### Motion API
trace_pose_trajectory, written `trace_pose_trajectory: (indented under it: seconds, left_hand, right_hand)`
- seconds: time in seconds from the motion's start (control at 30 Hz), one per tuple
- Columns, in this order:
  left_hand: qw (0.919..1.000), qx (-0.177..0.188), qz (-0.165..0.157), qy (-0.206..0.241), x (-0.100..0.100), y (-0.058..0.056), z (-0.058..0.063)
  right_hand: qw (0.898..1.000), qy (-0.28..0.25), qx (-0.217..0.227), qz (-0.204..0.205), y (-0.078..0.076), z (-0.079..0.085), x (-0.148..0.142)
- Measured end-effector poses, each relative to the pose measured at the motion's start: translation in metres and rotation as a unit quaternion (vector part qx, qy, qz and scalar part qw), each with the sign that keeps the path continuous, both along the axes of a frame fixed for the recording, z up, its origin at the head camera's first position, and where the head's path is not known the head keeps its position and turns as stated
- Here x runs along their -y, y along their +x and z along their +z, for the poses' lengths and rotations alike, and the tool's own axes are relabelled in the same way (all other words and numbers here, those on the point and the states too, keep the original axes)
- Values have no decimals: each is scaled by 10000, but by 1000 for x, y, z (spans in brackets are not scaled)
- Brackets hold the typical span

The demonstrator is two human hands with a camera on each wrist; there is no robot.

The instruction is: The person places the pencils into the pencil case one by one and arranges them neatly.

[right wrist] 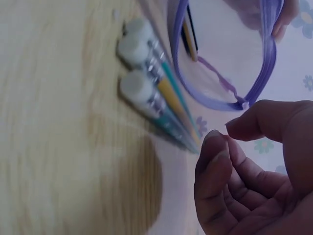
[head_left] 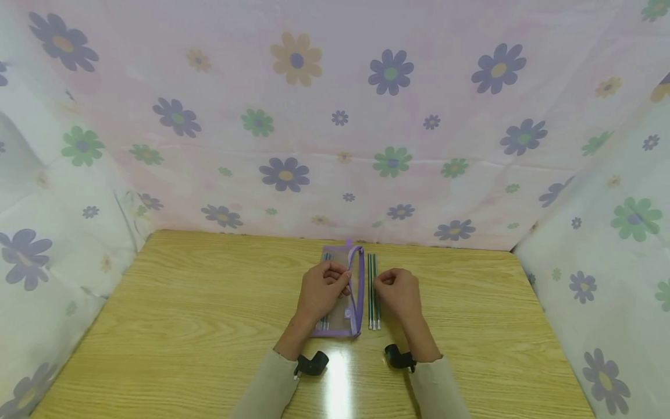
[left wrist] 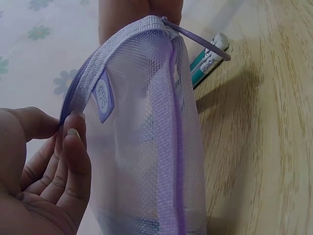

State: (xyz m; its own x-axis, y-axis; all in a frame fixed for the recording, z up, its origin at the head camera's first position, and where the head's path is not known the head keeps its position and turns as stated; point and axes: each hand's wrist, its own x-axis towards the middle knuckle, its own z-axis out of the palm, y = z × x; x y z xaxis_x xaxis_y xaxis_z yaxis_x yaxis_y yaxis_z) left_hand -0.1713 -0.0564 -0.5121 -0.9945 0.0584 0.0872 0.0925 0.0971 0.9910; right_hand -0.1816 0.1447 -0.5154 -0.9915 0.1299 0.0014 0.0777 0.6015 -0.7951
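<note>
A mesh pencil pouch with purple zip trim lies on the table, its zip undone and its mouth gaping to the right. My left hand pinches the zip edge between thumb and fingers, lifting it, as the pouch in the left wrist view shows. Several pencils lie inside, seen through the mesh. Beside the mouth, three pencils lie side by side, with white erasers toward me. My right hand is just right of them; its fingers are loosely bent, with nothing visible between thumb and fingertips.
The wood-grain table stretches to both sides of the pouch. A flower-print curtain stands behind the table and along both sides. Black wrist cameras are strapped at both cuffs.
</note>
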Motion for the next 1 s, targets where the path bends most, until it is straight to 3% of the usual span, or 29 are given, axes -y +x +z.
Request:
trace_pose_trajectory:
  seconds: [0.3,1.0]
  left_hand:
    - [10000,65,-15,-61,0,0,0]
    - [10000,45,-4,-56,0,1,1]
  right_hand:
    - [9981,604,43,76,2,-1,-5]
    - [9920,1091,622,-132,6,2,-1]
